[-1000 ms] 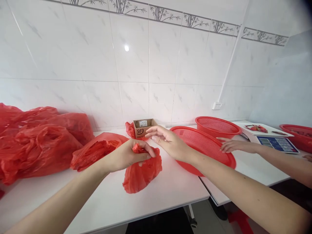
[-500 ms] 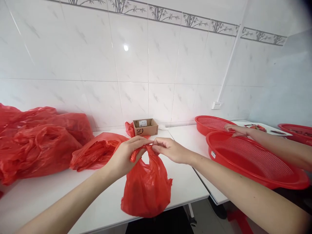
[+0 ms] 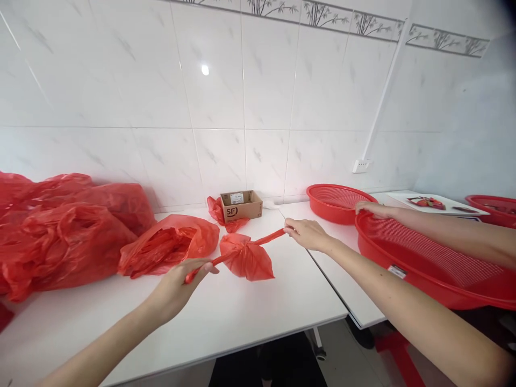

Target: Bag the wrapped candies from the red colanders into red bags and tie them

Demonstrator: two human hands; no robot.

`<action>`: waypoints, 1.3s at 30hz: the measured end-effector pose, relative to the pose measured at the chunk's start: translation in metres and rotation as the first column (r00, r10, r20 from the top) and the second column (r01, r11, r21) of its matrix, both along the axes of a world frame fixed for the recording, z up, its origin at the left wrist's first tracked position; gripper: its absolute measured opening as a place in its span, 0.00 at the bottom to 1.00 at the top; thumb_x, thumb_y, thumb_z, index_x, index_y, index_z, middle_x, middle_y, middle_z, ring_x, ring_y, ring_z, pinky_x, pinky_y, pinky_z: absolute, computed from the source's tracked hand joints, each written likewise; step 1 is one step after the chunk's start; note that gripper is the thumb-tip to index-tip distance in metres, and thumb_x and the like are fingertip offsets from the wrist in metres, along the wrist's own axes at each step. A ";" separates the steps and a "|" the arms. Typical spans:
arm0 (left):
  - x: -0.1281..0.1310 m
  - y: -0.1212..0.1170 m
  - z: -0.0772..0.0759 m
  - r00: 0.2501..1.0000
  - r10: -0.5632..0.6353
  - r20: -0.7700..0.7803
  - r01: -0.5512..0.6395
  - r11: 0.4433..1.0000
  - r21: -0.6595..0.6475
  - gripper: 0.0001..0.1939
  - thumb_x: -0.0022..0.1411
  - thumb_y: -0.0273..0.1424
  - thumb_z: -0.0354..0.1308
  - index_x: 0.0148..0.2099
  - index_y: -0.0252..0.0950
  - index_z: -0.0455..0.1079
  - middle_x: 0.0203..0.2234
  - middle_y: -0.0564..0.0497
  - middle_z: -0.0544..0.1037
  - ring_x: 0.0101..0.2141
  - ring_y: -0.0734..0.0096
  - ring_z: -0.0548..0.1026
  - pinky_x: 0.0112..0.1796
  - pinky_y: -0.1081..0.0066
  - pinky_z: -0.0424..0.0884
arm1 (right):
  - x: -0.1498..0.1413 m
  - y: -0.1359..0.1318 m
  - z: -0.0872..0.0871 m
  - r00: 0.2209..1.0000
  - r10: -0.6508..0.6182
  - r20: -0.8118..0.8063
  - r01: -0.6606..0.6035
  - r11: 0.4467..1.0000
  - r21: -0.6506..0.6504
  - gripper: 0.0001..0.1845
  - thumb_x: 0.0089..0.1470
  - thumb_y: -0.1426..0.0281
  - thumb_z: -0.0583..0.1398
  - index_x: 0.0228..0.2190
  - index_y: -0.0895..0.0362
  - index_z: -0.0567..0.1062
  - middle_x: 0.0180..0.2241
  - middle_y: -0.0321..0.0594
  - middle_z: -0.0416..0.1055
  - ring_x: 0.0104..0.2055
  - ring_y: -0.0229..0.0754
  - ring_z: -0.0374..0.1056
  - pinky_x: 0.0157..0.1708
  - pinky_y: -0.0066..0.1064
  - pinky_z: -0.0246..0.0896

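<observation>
A red plastic bag [image 3: 249, 259] is stretched between my two hands, gathered at its neck with the handles pulled out to either side. My left hand [image 3: 177, 285] is closed around one twisted handle, lower and to the left. On the right, my right hand [image 3: 308, 234] pinches the end of the other handle, drawn taut. The bag's body bulges over the white table; what it contains, if anything, cannot be seen. Just behind my left hand lies an open red bag [image 3: 169, 244] with crumpled red plastic inside.
Large bundled red bags [image 3: 68, 236] fill the table's left. A small cardboard box [image 3: 241, 206] stands by the wall, with red plastic beside it. At right are red sieve baskets [image 3: 338, 204]; another person's hand [image 3: 374, 209] grips the rim of the nearer basket [image 3: 427, 287].
My hands have moved apart, pulling the handles taut, and the bag has risen from hanging below them to between them. The other person's near basket has shifted right and tilted.
</observation>
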State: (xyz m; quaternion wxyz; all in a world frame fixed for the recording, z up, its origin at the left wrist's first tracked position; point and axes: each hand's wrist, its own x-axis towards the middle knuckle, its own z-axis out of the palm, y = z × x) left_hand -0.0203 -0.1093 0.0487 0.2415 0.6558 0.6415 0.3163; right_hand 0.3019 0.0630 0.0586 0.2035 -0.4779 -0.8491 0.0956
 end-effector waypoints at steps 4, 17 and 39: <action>0.030 0.020 -0.014 0.997 -0.075 0.009 0.074 0.993 0.087 0.21 0.65 0.47 0.47 0.43 0.41 0.76 0.56 0.46 0.70 0.55 0.56 0.67 0.56 0.60 0.62 | -0.023 -0.008 -0.023 0.974 -0.128 -0.188 0.110 0.988 -0.105 0.10 0.64 0.63 0.47 0.34 0.53 0.63 0.29 0.34 0.75 0.28 0.38 0.70 0.29 0.29 0.55; 0.079 0.067 -0.082 0.962 0.125 -0.243 -0.079 0.979 0.190 0.13 0.67 0.34 0.43 0.29 0.40 0.61 0.23 0.50 0.68 0.27 0.64 0.66 0.30 0.68 0.57 | -0.065 -0.079 -0.111 0.918 -0.111 -0.381 0.099 0.994 -0.052 0.13 0.65 0.60 0.44 0.37 0.49 0.64 0.36 0.38 0.73 0.34 0.47 0.70 0.33 0.36 0.59; 0.106 0.079 -0.122 0.961 -0.035 -0.275 0.066 0.993 0.102 0.28 0.63 0.22 0.43 0.63 0.41 0.64 0.64 0.53 0.61 0.64 0.59 0.57 0.60 0.55 0.60 | -0.063 -0.073 -0.133 0.910 -0.064 -0.410 0.055 0.998 -0.034 0.16 0.64 0.60 0.51 0.47 0.54 0.70 0.54 0.46 0.69 0.57 0.49 0.63 0.56 0.46 0.61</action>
